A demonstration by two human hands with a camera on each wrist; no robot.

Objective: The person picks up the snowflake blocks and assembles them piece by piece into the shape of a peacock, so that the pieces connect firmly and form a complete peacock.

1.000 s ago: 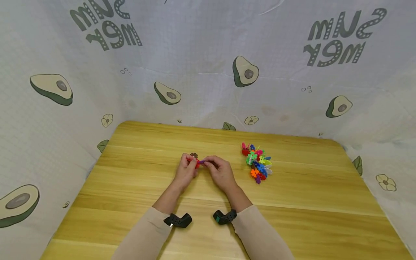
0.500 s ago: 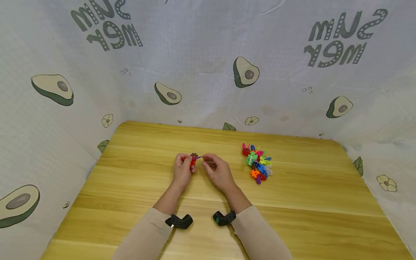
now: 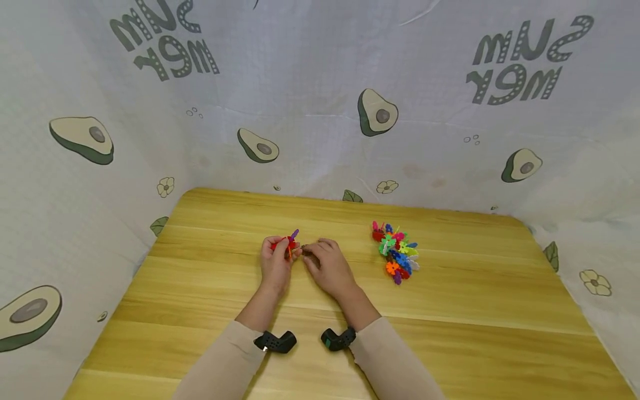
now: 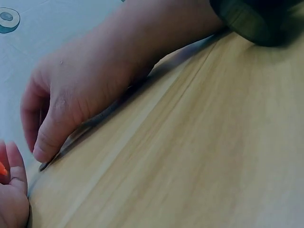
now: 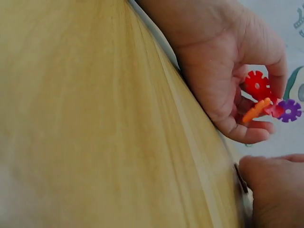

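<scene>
My left hand [image 3: 275, 268] holds a small cluster of joined plastic snowflake discs between thumb and fingers. In the right wrist view the cluster shows a red disc [image 5: 257, 83], an orange disc [image 5: 256, 110] seen edge-on, and a purple disc [image 5: 289, 110] sticking out past the fingers. Close beside it on the right, my right hand [image 3: 330, 269] reaches down to the tabletop. Its thumb and fingers pinch a brown snowflake disc [image 5: 241, 178], mostly hidden under the fingertips; its dark edge [image 4: 43, 166] peeks out below the thumb in the left wrist view.
Right of the hands lies a larger multicoloured build of joined snowflake discs [image 3: 395, 250] on the wooden table [image 3: 475, 294]. A white cloth [image 3: 310, 83] with avocado prints hangs behind the table and along its sides.
My right hand has let go of the purple disc and moved down to the brown disc on the table. My left hand has shifted slightly left and turned the cluster, the purple disc now pointing up.
</scene>
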